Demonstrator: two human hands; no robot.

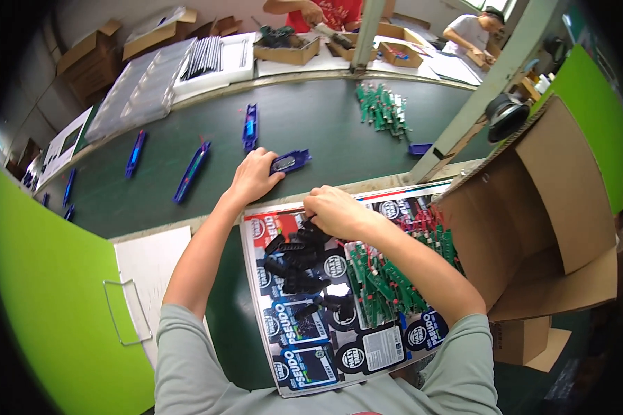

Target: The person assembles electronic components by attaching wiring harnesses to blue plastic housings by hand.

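Grey sleeves point(187, 353) below, left fingers point(262, 156) grip blue casing point(295, 161), right fingers point(313, 202) curl, contents unclear.

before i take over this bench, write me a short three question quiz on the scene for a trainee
1. What is the left hand holding? a) a metal handle b) a blue casing c) a cardboard flap
2. True or false: green circuit boards lie on both the dark green tabletop and the printed sheet.
3. Fill in: the loose parts left of the boards, by the right hand, are ____ in colour.
Key: 1 b; 2 true; 3 black
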